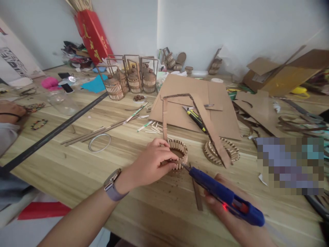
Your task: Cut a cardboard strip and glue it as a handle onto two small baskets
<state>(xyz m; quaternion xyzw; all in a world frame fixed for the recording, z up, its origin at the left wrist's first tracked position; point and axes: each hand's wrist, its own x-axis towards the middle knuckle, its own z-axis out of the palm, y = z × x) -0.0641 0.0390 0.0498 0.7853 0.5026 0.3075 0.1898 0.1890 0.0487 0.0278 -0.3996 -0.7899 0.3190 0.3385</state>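
Note:
My left hand (151,163) pinches the near rim of a small round basket (183,151) made of cardboard and short upright sticks. In my right hand (223,209) is a blue glue gun (213,187) with a red light lit; its nozzle points at the basket's rim beside my left fingertips, and I cannot tell if it touches. A bent cardboard strip (165,118) rises behind the basket, and its far end slants down in front of a second stick-edged ring (235,154). A narrow brown strip (197,195) lies below the nozzle.
Behind are cardboard sheets (180,85) with a yellow-black cutter (194,118), several finished lidded baskets (135,80) and loose sticks (155,127). A tape-like ring (99,142) lies left. Another person's arm (10,115) rests at the left edge. Cardboard scraps (257,109) crowd the right.

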